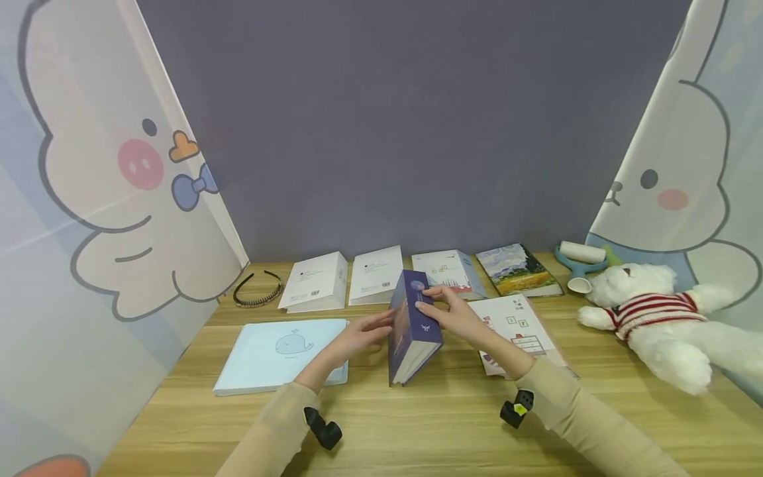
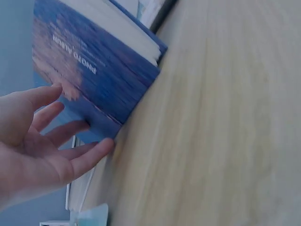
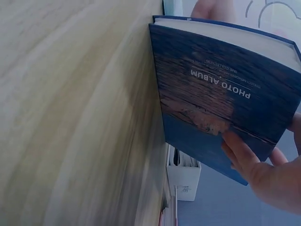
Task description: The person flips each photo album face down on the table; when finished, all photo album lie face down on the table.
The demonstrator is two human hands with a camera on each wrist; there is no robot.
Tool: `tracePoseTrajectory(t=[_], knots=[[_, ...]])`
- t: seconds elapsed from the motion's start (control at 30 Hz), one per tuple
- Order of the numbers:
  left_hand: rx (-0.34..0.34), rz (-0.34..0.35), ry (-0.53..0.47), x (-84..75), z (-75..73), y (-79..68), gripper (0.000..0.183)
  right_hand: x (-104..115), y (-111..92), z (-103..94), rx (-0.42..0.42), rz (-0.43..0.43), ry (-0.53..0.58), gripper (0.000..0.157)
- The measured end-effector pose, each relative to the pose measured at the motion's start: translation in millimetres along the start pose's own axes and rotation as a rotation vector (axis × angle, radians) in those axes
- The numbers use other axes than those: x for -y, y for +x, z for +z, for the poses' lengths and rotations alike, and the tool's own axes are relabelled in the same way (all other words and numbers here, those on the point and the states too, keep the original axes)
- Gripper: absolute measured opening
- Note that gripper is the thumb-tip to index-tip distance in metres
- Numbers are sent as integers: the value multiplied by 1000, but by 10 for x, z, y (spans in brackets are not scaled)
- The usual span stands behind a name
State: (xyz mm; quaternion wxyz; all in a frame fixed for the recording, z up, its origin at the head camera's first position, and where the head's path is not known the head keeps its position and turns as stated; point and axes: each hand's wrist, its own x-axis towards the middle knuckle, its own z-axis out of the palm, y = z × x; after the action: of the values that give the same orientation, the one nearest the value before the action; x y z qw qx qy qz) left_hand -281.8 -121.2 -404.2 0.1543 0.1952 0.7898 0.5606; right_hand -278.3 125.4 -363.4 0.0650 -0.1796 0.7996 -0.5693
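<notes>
A thick blue photo album (image 1: 403, 324) stands tilted on its edge on the wooden table. My right hand (image 1: 459, 319) grips it across the spine, with fingers (image 3: 237, 146) on a cover that shows "PHOTO ALBUM" in the right wrist view. My left hand (image 1: 357, 339) is spread loosely at the opposite cover. In the left wrist view its fingers (image 2: 96, 157) are parted and lightly bent, tips right at that cover. White page edges show between the covers.
Left lies a pale blue whale album (image 1: 262, 358), with a dark headband (image 1: 258, 301) behind it. White booklets (image 1: 312, 278) and a landscape-painted book (image 1: 518, 268) line the back. At right are a drawing-covered book (image 1: 512, 324), a lint roller (image 1: 581, 253) and a white teddy bear (image 1: 661, 331).
</notes>
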Motion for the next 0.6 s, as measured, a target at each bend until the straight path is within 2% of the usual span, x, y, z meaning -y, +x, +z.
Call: tracePoseTrajectory(t=[0.23, 0.37, 0.6], knots=[[-13, -12, 23, 46, -52, -10, 49, -16, 5, 10, -80, 12, -151, 52], [-16, -10, 49, 71, -100, -19, 46, -48, 8, -16, -70, 42, -168, 60], [-48, 18, 184, 101, -135, -44, 44, -148, -2, -78, -13, 84, -195, 75]])
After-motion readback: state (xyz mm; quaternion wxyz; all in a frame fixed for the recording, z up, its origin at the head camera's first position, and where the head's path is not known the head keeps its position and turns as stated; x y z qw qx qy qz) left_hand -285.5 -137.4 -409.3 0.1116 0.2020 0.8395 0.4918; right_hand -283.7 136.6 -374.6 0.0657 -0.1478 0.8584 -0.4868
